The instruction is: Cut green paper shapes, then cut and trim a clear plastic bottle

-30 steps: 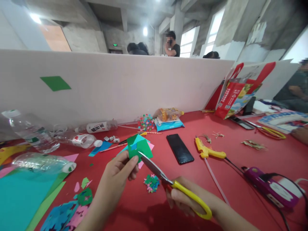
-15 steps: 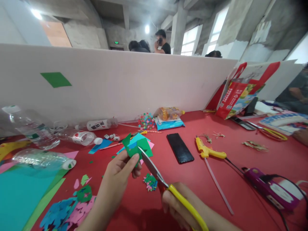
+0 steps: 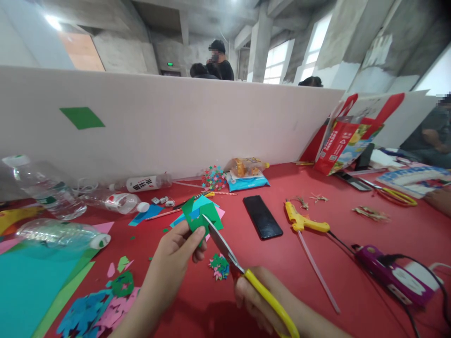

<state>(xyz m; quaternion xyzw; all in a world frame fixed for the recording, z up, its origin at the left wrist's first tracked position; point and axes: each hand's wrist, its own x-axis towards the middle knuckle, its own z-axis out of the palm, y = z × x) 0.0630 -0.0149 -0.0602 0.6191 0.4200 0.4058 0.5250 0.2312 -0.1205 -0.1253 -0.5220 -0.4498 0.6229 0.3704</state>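
My left hand (image 3: 176, 258) pinches a small green paper piece (image 3: 192, 218) between thumb and fingers, held above the red table (image 3: 317, 244). My right hand (image 3: 257, 298) grips the yellow handles of a pair of scissors (image 3: 243, 272). The scissor blades point up and left, and their tip meets the green paper piece. A little heap of coloured paper cut-outs (image 3: 219, 266) lies on the table just below the blades.
A black phone (image 3: 262, 217), a yellow glue gun (image 3: 305, 221) and a purple device (image 3: 394, 274) with cables lie to the right. Plastic bottles (image 3: 63, 234), teal and green paper sheets (image 3: 31, 286) and scraps sit left. A white partition (image 3: 176, 122) bounds the back. Another person sits at far right.
The scissors have slid down and left, their handles now partly out of the picture. The green paper has turned slightly in my left hand. A person behind the partition has walked left.
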